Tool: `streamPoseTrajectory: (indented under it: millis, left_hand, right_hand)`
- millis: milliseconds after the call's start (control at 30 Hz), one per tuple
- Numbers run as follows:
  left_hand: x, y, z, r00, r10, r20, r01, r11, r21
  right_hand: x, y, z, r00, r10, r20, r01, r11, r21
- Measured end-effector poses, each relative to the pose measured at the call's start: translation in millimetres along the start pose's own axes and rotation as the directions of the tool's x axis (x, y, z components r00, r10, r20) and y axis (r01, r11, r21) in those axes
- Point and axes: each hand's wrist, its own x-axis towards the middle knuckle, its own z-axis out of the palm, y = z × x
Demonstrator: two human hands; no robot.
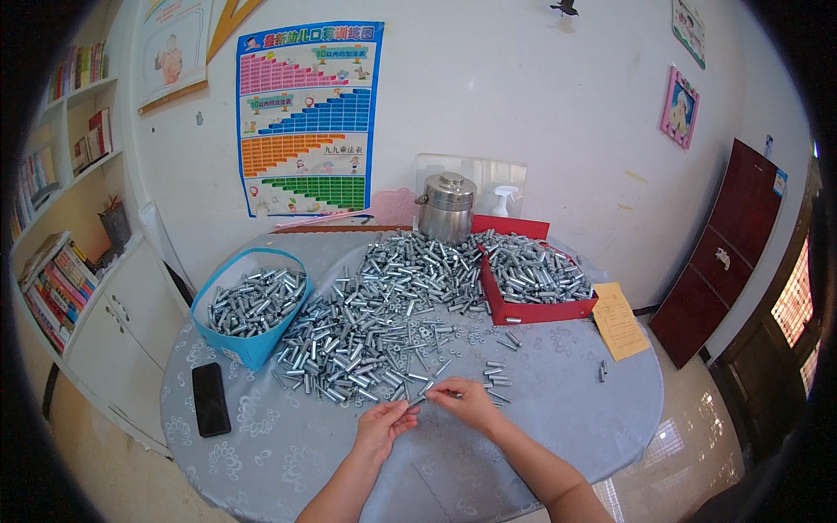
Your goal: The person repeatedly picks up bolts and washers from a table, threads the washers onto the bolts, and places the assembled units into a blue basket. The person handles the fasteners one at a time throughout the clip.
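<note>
Over the near middle of the table, my left hand (pixel 382 430) and my right hand (pixel 463 404) meet at a slim metal bolt (pixel 417 402). The left fingers close round its lower end, while the right fingertips pinch its upper end; the fingers hide part of it. Just beyond my hands spreads a large heap of silvery bolts and sleeves (pixel 349 342), with small nuts and washers (pixel 427 334) scattered at its middle. A short row of bolts (pixel 497 375) lies beside my right hand, apart from the heap.
A blue fabric bin (pixel 248 347) full of metal parts stands left, behind a black phone (pixel 210 399). Right of the heap is a filled red box (pixel 534 312), then a yellow sheet (pixel 620 321) and loose parts (pixel 602 370). A steel pot (pixel 447 211) and spray bottle (pixel 502 201) stand behind.
</note>
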Motion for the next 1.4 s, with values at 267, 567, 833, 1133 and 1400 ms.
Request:
streamPoseTrajectory:
  millis: [267,567,833,1133,1400]
  left_hand:
    - [0,0,-3,0.999,0.031,0.012,-0.03,0.999,-0.01]
    - [0,3,2,0.999,0.047,-0.002,-0.047,0.999,-0.013]
    - [3,0,-3,0.998,0.061,-0.007,-0.061,0.998,-0.002]
    - [-1,-1,2,0.999,0.051,-0.008,-0.05,0.997,0.052]
    - [-4,-1,7,0.994,0.1,-0.051,-0.097,0.993,0.067]
  right_hand:
    - [33,14,-25,0.942,-0.008,-0.337,-0.096,0.952,-0.29]
    - [66,69,-37,0.952,-0.011,-0.306,-0.195,0.748,-0.634]
    - [26,23,-26,0.987,0.152,-0.051,-0.145,0.982,0.122]
    - [-4,6,-8,0.997,-0.078,0.012,0.076,0.99,0.116]
    - [-11,-3,-9,0.995,-0.102,-0.013,0.102,0.995,-0.021]
